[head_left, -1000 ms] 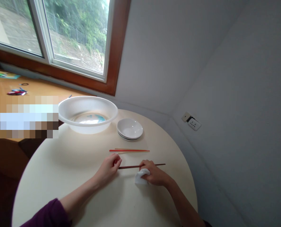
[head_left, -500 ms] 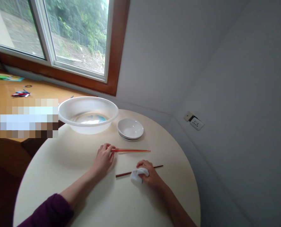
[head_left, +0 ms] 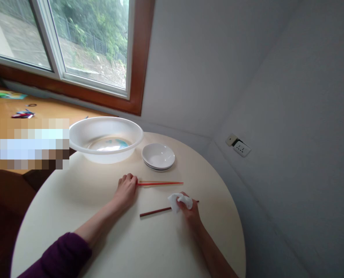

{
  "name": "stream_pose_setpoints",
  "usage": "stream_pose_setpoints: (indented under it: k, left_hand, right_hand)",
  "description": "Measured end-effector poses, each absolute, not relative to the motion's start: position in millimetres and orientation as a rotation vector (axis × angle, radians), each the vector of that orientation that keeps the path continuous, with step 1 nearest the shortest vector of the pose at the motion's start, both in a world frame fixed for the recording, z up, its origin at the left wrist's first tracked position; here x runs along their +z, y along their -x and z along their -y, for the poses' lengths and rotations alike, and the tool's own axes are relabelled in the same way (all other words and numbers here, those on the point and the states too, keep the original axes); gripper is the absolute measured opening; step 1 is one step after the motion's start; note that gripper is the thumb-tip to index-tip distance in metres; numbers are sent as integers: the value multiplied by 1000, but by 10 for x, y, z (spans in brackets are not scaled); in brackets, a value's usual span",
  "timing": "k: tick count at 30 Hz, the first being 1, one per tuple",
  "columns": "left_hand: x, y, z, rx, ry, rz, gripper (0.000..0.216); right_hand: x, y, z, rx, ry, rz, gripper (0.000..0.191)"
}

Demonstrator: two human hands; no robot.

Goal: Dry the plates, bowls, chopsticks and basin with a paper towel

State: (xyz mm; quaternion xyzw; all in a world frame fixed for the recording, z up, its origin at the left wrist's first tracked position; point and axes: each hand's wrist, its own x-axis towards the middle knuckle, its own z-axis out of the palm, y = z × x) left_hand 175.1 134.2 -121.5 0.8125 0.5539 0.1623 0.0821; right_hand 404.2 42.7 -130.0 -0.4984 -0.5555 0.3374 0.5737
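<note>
My left hand (head_left: 127,189) rests on the round table with its fingers curled around the left end of the red chopsticks (head_left: 160,183). Their thin tips point right. My right hand (head_left: 190,212) is closed on a crumpled white tissue (head_left: 177,201). Hand and tissue cover the right part of a dark brown chopstick (head_left: 155,212), whose thin tip shows just past the fingers. Whether the tissue touches that chopstick I cannot tell.
Beyond my hands stand a stack of small white dishes (head_left: 158,156) and a large translucent plastic basin (head_left: 106,155) on the cream round table (head_left: 125,247). A wooden desk (head_left: 53,106) with small items adjoins at left under the window. Walls border the right side.
My right hand has moved right and slightly away from me with the tissue, along the brown chopstick. The fingers of my left hand have curled in more at the red chopsticks' end.
</note>
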Motion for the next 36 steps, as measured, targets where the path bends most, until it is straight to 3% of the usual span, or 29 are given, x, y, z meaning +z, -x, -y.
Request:
stream_pose_setpoints:
  k: [14,23,36]
  left_hand:
    - [-1014,-1736,-1155,644,-2387,-1458,22]
    - [-883,-1811,-837,926,-2106,-1161,26]
    - [-993,-1924,-659,743,-2134,-814,27]
  right_hand:
    - [-1374,-3850,-429,1127,1035,482,41]
    - [-1244,-3615,-366,1437,941,649,37]
    - [-1167,-3359,-325,1464,930,717,30]
